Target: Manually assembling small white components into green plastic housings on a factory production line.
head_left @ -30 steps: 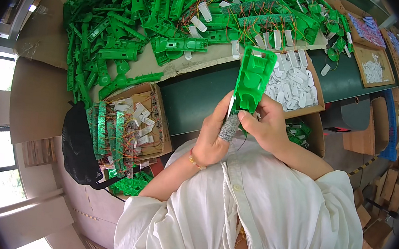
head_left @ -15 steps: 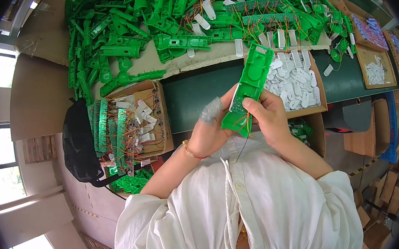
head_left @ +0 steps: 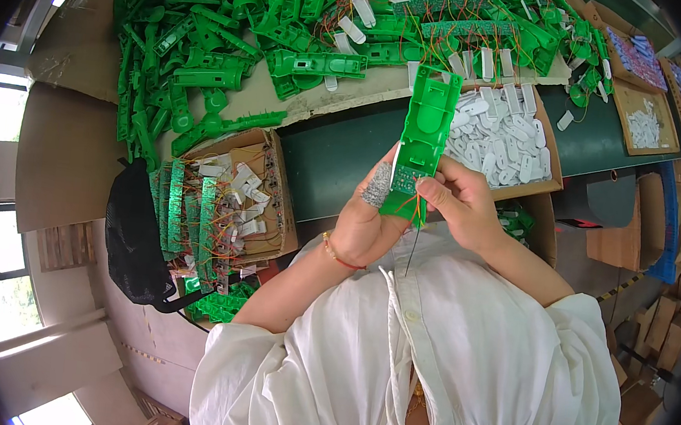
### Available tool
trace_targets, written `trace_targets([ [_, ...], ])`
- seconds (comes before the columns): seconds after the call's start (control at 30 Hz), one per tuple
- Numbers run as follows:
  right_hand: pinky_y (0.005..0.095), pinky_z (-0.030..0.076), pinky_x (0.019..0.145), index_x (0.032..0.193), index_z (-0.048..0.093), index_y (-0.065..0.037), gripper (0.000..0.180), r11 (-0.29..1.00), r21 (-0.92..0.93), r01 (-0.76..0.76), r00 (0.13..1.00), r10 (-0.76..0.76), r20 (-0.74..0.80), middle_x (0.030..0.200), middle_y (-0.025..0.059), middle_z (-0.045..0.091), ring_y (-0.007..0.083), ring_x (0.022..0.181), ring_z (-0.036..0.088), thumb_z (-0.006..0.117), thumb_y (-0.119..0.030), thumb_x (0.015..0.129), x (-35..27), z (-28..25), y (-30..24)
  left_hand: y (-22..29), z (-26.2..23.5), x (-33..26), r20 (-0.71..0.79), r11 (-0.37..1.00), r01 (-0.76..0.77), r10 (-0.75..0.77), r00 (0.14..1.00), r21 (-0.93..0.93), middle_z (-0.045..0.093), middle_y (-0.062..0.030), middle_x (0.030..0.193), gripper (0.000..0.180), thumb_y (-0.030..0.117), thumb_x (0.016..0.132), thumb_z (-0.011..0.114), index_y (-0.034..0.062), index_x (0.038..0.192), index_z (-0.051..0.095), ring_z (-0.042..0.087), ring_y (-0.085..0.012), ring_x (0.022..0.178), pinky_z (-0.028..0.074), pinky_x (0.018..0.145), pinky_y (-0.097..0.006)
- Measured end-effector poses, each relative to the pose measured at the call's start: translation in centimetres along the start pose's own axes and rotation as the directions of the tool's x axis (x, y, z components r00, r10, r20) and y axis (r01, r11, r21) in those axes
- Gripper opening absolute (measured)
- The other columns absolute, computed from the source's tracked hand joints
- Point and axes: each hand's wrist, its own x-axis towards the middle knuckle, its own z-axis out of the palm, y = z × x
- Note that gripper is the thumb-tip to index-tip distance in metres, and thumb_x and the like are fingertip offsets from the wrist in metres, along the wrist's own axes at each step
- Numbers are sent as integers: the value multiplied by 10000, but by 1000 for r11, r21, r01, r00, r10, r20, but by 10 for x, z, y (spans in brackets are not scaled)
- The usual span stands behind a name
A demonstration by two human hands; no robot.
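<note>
A long green plastic shell [head_left: 430, 121] stands nearly upright in front of my chest, its hollow side toward me. In its lower part sits a small green circuit board [head_left: 408, 180] with orange and red wires [head_left: 420, 208] and a dark lead hanging down. My left hand [head_left: 370, 222] is closed around the shell's lower left side. Grey wrapping [head_left: 377, 185] covers its thumb, which rests beside the board. My right hand [head_left: 461, 204] is closed at the shell's lower right, its thumb tip at the board's edge by the wires. Its other fingers are partly hidden behind the shell.
A heap of green shells [head_left: 207, 68] covers the far bench. A carton of white plastic pieces [head_left: 501, 150] lies behind my right hand. At left stands a box [head_left: 276, 198] with circuit boards and wired white parts, beside a black mesh bag [head_left: 135, 238].
The shell has shifted slightly left and its lower end is raised. My right thumb has slid from the board's face to its right edge; my left thumb has come down closer to the board.
</note>
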Motion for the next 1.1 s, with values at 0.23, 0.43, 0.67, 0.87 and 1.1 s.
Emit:
trace_targets([
  [0.23, 193, 389, 610, 975, 573, -8, 248, 972, -193, -133, 990, 138, 12, 778, -7, 551, 43, 670, 454, 560, -234, 875, 3, -2, -12, 3, 8, -6, -99, 963, -39, 67, 993, 268, 461, -80, 1223, 589, 424, 904, 388, 92, 1368, 244, 472, -213, 1095, 381, 924, -386],
  [0.43, 214, 392, 462, 883, 558, 3, 243, 994, 46, -96, 995, 96, 7, 637, 7, 525, 52, 524, 460, 591, -236, 855, 2, 3, -12, 6, 2, -11, -90, 1000, 3, -4, 996, -10, 455, -112, 1232, 598, 462, 884, 415, 80, 1329, 295, 489, -234, 1067, 421, 858, -385],
  [0.67, 217, 407, 475, 910, 556, 6, 251, 992, -123, 15, 999, -19, -31, 683, 17, 531, 63, 549, 481, 585, -238, 857, -2, 5, -5, 1, -3, -1, -6, 983, -44, 46, 999, 176, 507, -65, 1136, 510, 382, 919, 407, 109, 1336, 298, 534, -182, 919, 445, 791, -350],
  [0.87, 222, 427, 692, 1100, 512, 10, 295, 993, -75, 90, 996, -92, -21, 905, 52, 570, 98, 793, 527, 506, -210, 903, 10, 1, 4, 3, 6, -2, -232, 870, -64, 201, 952, 489, 490, -62, 1165, 543, 213, 852, 559, 87, 1326, 327, 486, -174, 1047, 425, 845, -335],
  [1.1, 402, 372, 958, 1254, 412, -39, 533, 666, 722, -187, 981, 170, 97, 1228, 135, 491, 238, 1114, 488, 213, -423, 941, 23, 6, 0, 12, 21, 3, 21, 32, -45, 540, 842, 998, 419, -84, 1089, 624, 89, 661, 751, 58, 1222, 478, 526, -182, 922, 467, 766, -290],
])
